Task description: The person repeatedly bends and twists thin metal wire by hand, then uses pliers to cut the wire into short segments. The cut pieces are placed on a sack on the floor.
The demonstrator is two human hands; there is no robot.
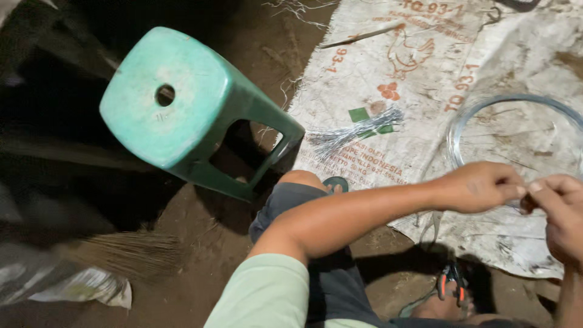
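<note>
Item 1, left hand (480,187): I log it reaching across from the left, fingers (513,189) pinched together on something very thin, most likely a strand of wire, too fine to make out.

Item 2, right hand (562,209): it enters at the right edge, its fingertips meeting those of the left, also pinched shut. The two pinches touch; the held piece lies between them, its long axis roughly left to right. Neither hand is nearer than the other.

Item 3, wire coil (516,130): a large thin hoop lying flat on the woven sack (425,91), just beyond the hands, partly behind them.

Item 4, bundle of cut wire pieces (352,135): splayed on the sack, well left of the hands.

Item 5, pliers (452,282) with orange grips: on the dirt floor (200,231) below the left wrist.

Item 6, green plastic stool (182,109): tipped over, far left, beside a straw broom (121,252). Nothing stands between hands and coil.
</note>
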